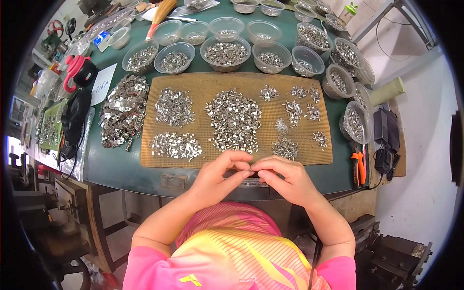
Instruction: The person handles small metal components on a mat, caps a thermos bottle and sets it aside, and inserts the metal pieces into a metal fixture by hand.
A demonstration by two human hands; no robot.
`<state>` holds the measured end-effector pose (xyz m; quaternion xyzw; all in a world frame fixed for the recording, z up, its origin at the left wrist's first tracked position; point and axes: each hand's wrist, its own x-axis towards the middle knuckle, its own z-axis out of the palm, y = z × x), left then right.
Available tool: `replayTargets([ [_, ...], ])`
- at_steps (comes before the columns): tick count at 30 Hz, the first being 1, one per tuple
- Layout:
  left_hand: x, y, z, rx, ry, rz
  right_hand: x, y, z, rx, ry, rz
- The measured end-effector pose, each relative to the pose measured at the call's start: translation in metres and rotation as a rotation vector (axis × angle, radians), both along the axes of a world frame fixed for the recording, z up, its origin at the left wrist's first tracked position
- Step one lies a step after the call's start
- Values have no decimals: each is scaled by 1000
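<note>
My left hand (220, 175) and my right hand (290, 179) meet at the table's front edge, thumbs and forefingers pinched together. Between the fingertips is something tiny, mostly hidden, too small to name. Just beyond them lies a tan textured mat (316, 157). A large pile of small silvery metal pieces (234, 121) covers its middle. Two more piles sit on its left: thin pieces (174, 107) above and flat shiny pieces (175, 146) below. Several little heaps dot the right side, with a heap of slim metal pieces (285, 148) nearest my right hand.
Clear plastic bowls (225, 52) of metal parts line the mat's far side and curve down the right. Left of it are a mound of linked metal strips (124, 111) and a red-and-black container (79, 72). Orange-handled pliers (358, 168) lie at the right edge.
</note>
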<state>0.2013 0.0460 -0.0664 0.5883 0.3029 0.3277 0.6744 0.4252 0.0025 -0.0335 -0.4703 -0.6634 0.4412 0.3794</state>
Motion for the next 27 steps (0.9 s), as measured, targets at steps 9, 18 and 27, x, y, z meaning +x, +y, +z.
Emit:
replayTargets([
  [9, 11, 6, 3, 744, 83, 85, 12, -8, 8, 61, -62, -70],
  [18, -22, 2, -6, 593, 292, 219, 80, -10, -27, 135, -406, -461],
  [27, -29, 1, -15, 630, 367, 239, 64, -17, -51, 402, -751, -449],
])
